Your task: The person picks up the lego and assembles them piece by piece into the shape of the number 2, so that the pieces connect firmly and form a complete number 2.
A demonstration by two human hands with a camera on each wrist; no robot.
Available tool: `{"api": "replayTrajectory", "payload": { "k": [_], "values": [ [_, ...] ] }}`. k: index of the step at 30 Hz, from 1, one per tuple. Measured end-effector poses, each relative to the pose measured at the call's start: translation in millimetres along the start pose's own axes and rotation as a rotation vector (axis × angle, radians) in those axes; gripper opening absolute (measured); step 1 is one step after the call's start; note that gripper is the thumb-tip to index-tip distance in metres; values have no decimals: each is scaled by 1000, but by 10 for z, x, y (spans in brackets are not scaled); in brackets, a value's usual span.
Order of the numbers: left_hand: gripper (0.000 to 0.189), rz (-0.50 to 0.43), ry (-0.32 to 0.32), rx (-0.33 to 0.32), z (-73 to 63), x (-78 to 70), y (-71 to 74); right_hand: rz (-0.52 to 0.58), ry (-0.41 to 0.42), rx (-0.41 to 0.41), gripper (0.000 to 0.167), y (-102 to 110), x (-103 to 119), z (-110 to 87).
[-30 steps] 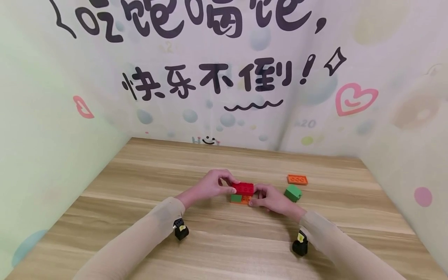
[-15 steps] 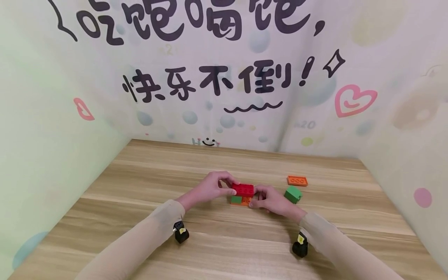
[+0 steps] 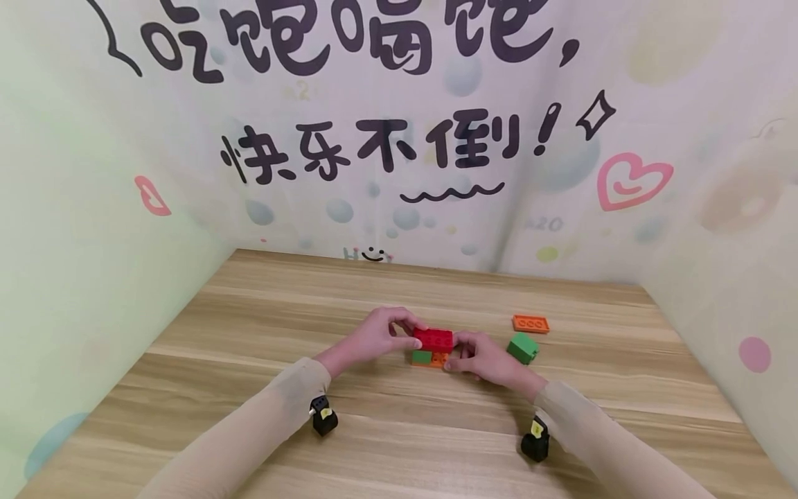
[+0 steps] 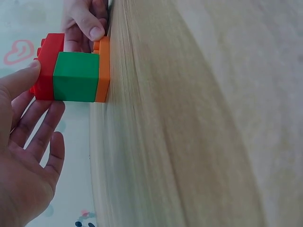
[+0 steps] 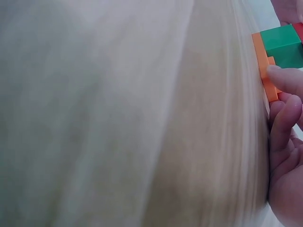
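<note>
Bench (image 3: 411, 450) of pale wood grain spreads below a lettered cloth (image 3: 299, 215) in the head view, and the stack sits near its middle. There the left hand (image 3: 377, 337) pinches the left end of a red brick (image 3: 435, 339), while the right hand (image 3: 490, 358) grips the right end of an orange plate (image 3: 439, 360) underneath. A green block (image 3: 422, 356) stands between the two at the left. The red brick hides much of what lies below it. The right hand and wrist stand between the stack and a loose green brick (image 3: 523, 348); a spare orange plate (image 3: 531, 324) lies just beyond that, rings showing. Black wrist cameras hang at the left sleeve (image 3: 246, 433) and right sleeve (image 3: 614, 440).

From the left wrist, I see thumb and fingers around the red brick, the outer fingers loosely bent. Green touches red and orange, and the orange plate lies flat on the bench.

From the right wrist, the thumb presses the orange plate's end and covers part of it; the frame edge cuts off most of the red.
</note>
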State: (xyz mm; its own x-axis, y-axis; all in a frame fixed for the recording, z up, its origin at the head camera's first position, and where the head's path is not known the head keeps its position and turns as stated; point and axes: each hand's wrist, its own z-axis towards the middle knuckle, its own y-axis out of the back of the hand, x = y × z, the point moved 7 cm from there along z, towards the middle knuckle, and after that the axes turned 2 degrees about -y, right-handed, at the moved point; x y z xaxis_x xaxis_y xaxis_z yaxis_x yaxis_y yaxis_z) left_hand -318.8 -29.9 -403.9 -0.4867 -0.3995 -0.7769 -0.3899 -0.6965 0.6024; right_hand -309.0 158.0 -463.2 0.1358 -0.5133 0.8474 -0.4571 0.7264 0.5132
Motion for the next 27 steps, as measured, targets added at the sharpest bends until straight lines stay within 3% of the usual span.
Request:
{"api": "replayTrajectory", "payload": {
  "k": [27],
  "values": [
    [24,-30,3,-12,-5,9,-10,-19,-4,7,28,9,17,-13]
  ]
}}
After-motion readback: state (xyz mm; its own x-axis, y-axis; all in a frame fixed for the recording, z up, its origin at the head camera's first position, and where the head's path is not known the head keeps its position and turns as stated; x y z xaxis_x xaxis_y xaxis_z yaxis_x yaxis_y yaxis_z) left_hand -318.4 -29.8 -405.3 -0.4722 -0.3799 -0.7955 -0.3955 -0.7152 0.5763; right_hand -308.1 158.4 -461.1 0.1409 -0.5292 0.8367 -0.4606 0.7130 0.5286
